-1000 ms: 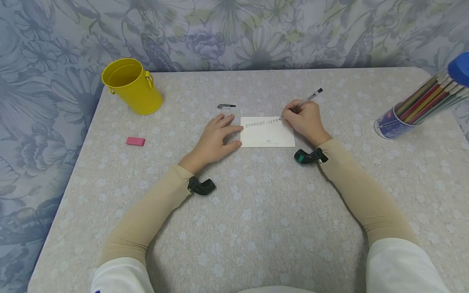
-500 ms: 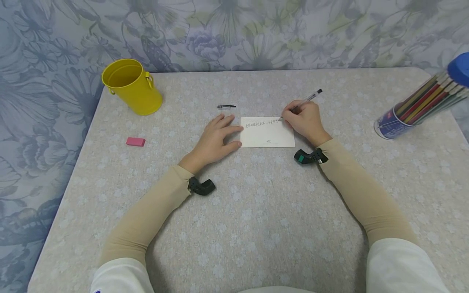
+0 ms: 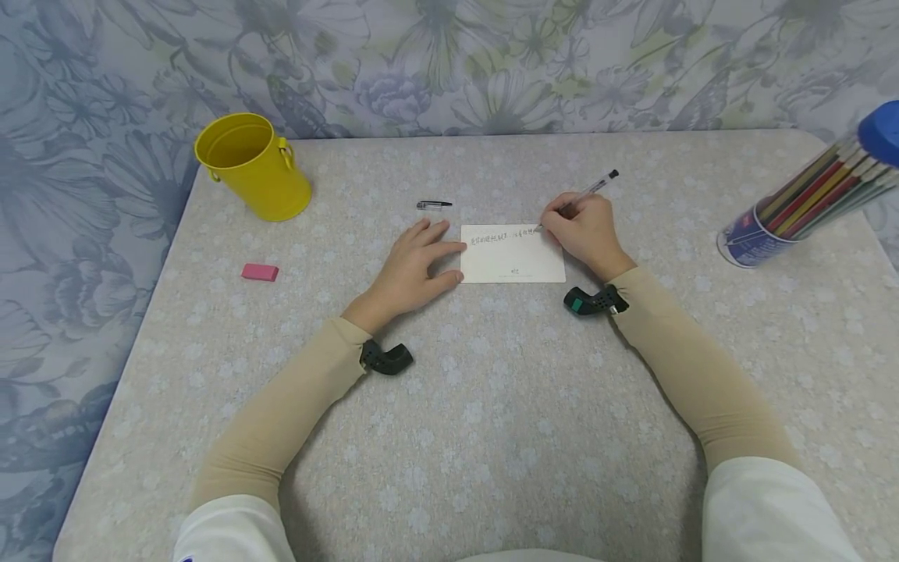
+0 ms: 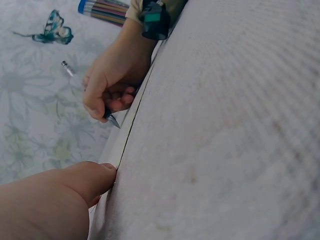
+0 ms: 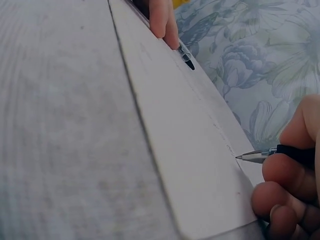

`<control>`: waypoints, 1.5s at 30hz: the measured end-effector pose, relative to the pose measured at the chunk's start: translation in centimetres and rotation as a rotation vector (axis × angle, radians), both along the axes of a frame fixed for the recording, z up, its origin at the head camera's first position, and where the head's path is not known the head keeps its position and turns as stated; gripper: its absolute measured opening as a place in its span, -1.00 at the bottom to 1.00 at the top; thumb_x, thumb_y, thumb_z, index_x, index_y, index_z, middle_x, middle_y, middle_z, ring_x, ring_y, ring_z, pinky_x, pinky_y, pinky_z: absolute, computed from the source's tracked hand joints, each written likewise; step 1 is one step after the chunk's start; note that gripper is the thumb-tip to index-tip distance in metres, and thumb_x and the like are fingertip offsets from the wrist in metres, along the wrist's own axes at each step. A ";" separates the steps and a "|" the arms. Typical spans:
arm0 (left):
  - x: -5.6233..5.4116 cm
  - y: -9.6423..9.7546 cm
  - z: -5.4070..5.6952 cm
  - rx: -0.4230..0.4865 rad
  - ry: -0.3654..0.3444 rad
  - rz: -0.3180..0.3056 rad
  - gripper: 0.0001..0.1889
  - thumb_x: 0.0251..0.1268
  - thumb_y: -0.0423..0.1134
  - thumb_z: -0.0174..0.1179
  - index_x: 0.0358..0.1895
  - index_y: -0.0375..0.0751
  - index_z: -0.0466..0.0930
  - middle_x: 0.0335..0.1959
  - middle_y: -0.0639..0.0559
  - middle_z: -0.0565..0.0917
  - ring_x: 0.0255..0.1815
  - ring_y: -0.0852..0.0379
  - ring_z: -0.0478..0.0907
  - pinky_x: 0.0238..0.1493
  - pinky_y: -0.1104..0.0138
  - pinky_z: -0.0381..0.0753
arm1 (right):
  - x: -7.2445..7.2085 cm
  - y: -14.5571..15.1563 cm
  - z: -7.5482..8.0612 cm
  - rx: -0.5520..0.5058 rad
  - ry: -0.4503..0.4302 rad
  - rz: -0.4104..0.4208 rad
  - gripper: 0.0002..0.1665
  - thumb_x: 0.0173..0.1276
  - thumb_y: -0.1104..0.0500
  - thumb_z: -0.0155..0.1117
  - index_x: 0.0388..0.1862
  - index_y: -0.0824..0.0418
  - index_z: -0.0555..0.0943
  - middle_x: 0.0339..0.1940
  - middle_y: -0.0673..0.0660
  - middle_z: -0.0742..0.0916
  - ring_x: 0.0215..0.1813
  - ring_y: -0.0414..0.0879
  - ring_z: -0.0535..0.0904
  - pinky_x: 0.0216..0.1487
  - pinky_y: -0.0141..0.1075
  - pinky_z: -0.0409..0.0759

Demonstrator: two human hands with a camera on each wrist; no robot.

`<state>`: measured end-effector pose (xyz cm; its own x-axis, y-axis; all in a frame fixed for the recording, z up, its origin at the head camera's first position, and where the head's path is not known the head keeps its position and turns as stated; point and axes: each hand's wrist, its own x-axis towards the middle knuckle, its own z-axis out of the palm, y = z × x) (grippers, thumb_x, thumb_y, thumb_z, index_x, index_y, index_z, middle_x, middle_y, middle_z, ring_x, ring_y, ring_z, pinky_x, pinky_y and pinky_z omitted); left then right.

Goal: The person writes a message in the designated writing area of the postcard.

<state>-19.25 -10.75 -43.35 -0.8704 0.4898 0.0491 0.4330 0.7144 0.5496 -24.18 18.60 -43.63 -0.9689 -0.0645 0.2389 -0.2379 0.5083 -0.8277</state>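
A cream-coloured card [image 3: 516,257] lies on the table with a line of handwriting along its upper part. My right hand [image 3: 586,230] pinches a clear-barrelled pen [image 3: 598,184] between thumb and fingers. In the right wrist view the pen's metal tip [image 5: 250,156] is at the end of the writing, by the card's far edge. My left hand [image 3: 410,269] lies spread at the card's left edge, thumb and index fingertip touching it. The left wrist view shows the left thumb [image 4: 95,177] on the card's border. A pen cap [image 3: 434,204] lies just beyond the left hand.
A pink eraser [image 3: 260,272] lies to the left, below a yellow bucket [image 3: 274,183]. At the far right stands a blue pot [image 3: 755,238] of coloured pencils [image 3: 818,195] with a blue top. Patterned fabric [image 3: 449,70] rises behind the table's back edge.
Both hands stay almost where they were. The pen tip shifts only very slightly at the end of the handwritten line; the card does not move.
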 end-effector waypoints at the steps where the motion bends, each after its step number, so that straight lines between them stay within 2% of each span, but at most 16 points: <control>1: 0.0 0.0 0.0 0.000 0.001 0.000 -0.50 0.38 -0.07 0.28 0.33 -0.14 0.60 0.59 -0.26 0.28 0.68 -0.30 0.00 0.66 -0.19 -0.06 | 0.0 0.0 0.0 -0.002 -0.003 -0.003 -0.78 0.17 0.31 0.17 -0.52 0.30 0.74 -0.74 -0.16 0.60 -0.72 -0.31 0.35 -0.64 -0.47 0.20; 12: 0.0 -0.1 0.1 0.005 0.002 -0.002 -0.51 0.38 -0.08 0.29 0.33 -0.15 0.60 0.59 -0.26 0.28 0.68 -0.30 0.00 0.67 -0.18 -0.07 | 0.1 0.0 0.1 0.029 0.010 0.009 -0.78 0.15 0.32 0.15 -0.54 0.30 0.73 -0.79 -0.11 0.55 -0.75 -0.34 0.27 -0.67 -0.46 0.13; 26: 0.0 0.0 0.1 0.001 -0.016 0.008 -0.50 0.37 -0.08 0.29 0.33 -0.12 0.60 0.61 -0.23 0.26 0.69 -0.29 -0.02 0.67 -0.19 -0.09 | 0.1 0.0 0.1 0.041 0.025 0.008 -0.80 0.15 0.30 0.20 -0.51 0.30 0.75 -0.71 -0.03 0.60 -0.70 -0.32 0.27 -0.64 -0.45 0.13; 36: 0.0 -0.1 0.1 0.003 -0.008 0.004 -0.50 0.37 -0.08 0.29 0.33 -0.13 0.60 0.60 -0.24 0.27 0.68 -0.30 -0.01 0.67 -0.19 -0.08 | 0.0 0.0 0.1 0.019 -0.004 -0.024 -0.79 0.18 0.28 0.18 -0.48 0.30 0.75 -0.76 -0.12 0.58 -0.72 -0.33 0.30 -0.64 -0.45 0.17; 45: 0.1 0.0 0.3 0.007 -0.013 0.005 -0.51 0.37 -0.09 0.29 0.32 -0.14 0.60 0.59 -0.24 0.28 0.68 -0.30 -0.01 0.67 -0.19 -0.08 | 0.1 0.0 0.2 0.020 0.001 -0.025 -0.78 0.17 0.28 0.17 -0.49 0.30 0.75 -0.77 -0.09 0.57 -0.73 -0.33 0.29 -0.65 -0.45 0.14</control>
